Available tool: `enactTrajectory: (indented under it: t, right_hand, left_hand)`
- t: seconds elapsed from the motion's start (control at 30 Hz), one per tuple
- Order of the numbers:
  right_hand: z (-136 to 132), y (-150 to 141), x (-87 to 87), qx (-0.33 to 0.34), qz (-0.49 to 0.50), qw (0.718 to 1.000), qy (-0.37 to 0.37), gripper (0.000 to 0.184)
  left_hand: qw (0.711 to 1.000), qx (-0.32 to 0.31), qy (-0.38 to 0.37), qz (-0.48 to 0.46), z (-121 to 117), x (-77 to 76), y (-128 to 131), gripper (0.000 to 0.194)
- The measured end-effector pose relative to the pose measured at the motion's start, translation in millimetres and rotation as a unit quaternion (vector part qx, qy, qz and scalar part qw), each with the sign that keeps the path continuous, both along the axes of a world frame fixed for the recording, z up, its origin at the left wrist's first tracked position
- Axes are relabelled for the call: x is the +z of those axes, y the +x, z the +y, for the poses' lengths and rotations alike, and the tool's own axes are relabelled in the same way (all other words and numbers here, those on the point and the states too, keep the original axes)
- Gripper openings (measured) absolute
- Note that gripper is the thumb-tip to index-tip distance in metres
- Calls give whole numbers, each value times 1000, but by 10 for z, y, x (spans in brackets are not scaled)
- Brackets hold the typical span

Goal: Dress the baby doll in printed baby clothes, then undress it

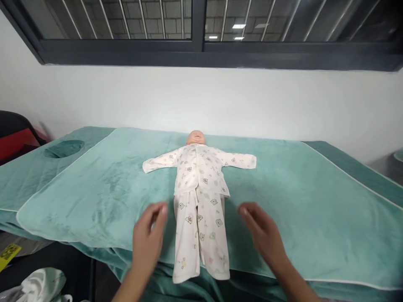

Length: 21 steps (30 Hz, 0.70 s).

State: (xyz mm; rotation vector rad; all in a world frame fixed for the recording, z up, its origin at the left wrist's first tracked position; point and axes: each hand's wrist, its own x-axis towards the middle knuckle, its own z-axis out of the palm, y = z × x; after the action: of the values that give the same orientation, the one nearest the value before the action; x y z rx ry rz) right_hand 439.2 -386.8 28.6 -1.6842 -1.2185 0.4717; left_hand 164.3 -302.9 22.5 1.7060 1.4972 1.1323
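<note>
A baby doll lies on its back, its head point(196, 137) toward the wall and its arms stretched sideways. It wears a white long-sleeved top point(201, 170) with small printed figures. Matching white trousers point(212, 235) reach toward me, their legs lying side by side over the bed's near edge. Left of the trousers, my left hand point(147, 237) hovers with curled fingers, thumb close to the fingertips, and nothing shows in it. On the other side my right hand point(262, 233) is held likewise, fingers bent in, slightly blurred and apart from the cloth.
A green cover point(103, 188) with pale piping lies over the bed, which has a round hole point(64, 149) at left. White wall point(201, 100) and a dark window frame point(126, 52) rise behind. Bundled white cloth point(44, 283) sits at lower left, near a yellow tag point(9, 253).
</note>
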Motion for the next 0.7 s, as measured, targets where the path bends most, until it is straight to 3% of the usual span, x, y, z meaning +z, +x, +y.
enactTrajectory:
  t: [0.03,0.1,0.23,0.33,0.43,0.53,0.7]
  right_hand:
    - [227,83,30,-39,21,999,-13,22]
    - [701,207,43,-65,72,995,-27,32]
    - [1395,220,-29,-10,196,979,-54,35]
    - [1591,107,-75,20,237,970,-46,35]
    - [1699,85,-103,43,303,952,-10,37]
    - [1883,209,-128,52,367,929,23,41]
    - [2229,457,-144,72,393,915,54,44]
  left_hand:
    - [998,2,-49,-25,231,102,95,40]
    - [988,-55,-129,-67,639,250,323,50]
    - [944,-154,-243,-163,1090,307,693,56]
    - [930,-139,-264,-215,1226,253,825,60]
    - [929,-126,-238,-255,1393,221,931,61]
    - [927,-138,-207,-281,1643,224,1089,58]
    - [921,-142,-203,-301,2009,200,1385,57]
